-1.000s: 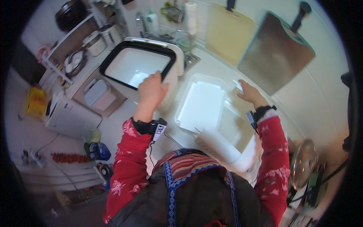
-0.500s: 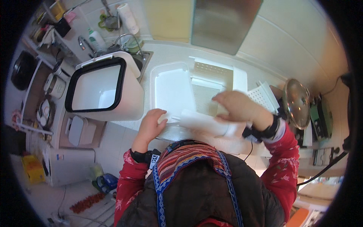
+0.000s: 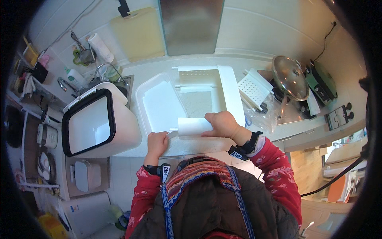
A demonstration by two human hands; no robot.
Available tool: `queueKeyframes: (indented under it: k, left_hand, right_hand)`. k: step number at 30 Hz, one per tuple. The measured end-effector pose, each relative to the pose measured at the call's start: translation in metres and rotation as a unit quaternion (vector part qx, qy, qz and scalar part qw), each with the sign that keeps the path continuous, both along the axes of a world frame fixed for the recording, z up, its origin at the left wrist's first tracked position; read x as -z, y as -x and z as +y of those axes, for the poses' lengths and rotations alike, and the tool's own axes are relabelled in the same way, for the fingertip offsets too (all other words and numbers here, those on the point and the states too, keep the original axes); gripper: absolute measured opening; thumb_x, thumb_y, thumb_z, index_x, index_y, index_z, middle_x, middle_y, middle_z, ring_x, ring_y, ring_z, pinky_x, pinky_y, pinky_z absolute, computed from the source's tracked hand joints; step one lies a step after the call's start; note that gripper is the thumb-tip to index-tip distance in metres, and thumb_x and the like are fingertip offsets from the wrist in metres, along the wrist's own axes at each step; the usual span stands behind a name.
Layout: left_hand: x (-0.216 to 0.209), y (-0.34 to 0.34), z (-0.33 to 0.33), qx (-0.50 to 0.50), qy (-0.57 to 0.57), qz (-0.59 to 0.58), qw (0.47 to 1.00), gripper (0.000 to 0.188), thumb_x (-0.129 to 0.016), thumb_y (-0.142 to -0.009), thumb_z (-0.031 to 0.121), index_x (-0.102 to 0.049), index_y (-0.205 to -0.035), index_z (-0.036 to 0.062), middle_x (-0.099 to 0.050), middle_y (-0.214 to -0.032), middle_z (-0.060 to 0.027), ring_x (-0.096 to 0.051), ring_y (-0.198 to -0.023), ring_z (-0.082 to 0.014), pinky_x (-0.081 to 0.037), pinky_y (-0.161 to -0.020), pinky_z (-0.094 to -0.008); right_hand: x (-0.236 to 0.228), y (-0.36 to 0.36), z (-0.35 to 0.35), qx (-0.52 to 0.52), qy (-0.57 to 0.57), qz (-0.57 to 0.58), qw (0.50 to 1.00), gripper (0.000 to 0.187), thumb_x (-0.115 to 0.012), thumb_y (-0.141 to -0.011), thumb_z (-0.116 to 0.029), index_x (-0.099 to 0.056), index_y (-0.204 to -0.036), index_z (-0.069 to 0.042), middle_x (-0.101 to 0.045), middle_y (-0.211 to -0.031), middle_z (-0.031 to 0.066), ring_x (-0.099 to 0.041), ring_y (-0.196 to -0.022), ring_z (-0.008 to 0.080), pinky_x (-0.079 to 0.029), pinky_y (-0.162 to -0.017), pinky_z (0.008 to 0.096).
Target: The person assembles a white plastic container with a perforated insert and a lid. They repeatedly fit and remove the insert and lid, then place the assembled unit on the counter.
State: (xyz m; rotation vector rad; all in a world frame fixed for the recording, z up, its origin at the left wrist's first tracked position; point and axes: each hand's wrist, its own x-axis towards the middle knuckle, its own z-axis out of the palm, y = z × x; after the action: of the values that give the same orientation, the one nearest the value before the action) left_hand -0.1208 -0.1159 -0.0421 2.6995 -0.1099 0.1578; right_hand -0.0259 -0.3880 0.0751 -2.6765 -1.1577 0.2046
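My right hand [image 3: 223, 127] grips the right part of a smooth white plastic panel [image 3: 191, 126], thumb on the near side. A small peg projects from the panel's left end. My left hand [image 3: 158, 144] is closed beside that end; a thin pale piece shows at its fingers, but I cannot make out what it is. Beyond the panel stands a white plastic frame [image 3: 232, 93] with a perforated far side and pegs pointing left. Whether panel and frame are joined, I cannot tell. Left of the frame lies a shallow white tray [image 3: 144, 97].
A tall white bin [image 3: 129, 129] with a black rim stands at left, by the sink [image 3: 128, 85]. On the right are a perforated white panel [image 3: 254, 88], a clear plastic bag [image 3: 267, 117], and a lidded pan [image 3: 289, 77] on the stove. Cutting boards lean against the wall.
The view has shifted right. My right hand has brought the white panel to the frame's near side and holds it steadier. My left hand's fingers have gone from spread to closed beside its peg.
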Motion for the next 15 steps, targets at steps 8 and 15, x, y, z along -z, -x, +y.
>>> queueKeyframes:
  k: [8,15]
  left_hand:
    - [-0.027,-0.014,0.018,-0.011,0.111,-0.015,0.994,0.013,-0.058,-0.08,0.016,-0.066,-0.085,0.007,-0.062,-0.074,-0.0166,-0.06,-0.07,-0.0352,-0.046,-0.065,-0.044]
    - [-0.003,-0.049,0.021,0.04,0.022,-0.044,0.998,0.011,-0.058,-0.079,0.016,-0.063,-0.081,0.0069,-0.063,-0.073,-0.0149,-0.06,-0.071,-0.0348,-0.046,-0.064,-0.0443]
  right_hand:
    - [-0.031,-0.009,-0.04,0.005,-0.088,-0.077,0.993,0.059,-0.071,-0.062,-0.06,-0.058,-0.079,-0.005,-0.061,-0.068,0.0159,-0.059,-0.061,0.0356,-0.047,-0.057,0.0395]
    - [-0.05,-0.013,-0.078,0.073,-0.285,-0.062,0.954,0.064,-0.078,-0.052,-0.059,-0.055,-0.071,-0.002,-0.054,-0.063,0.0145,-0.054,-0.056,0.0327,-0.043,-0.053,0.0336]
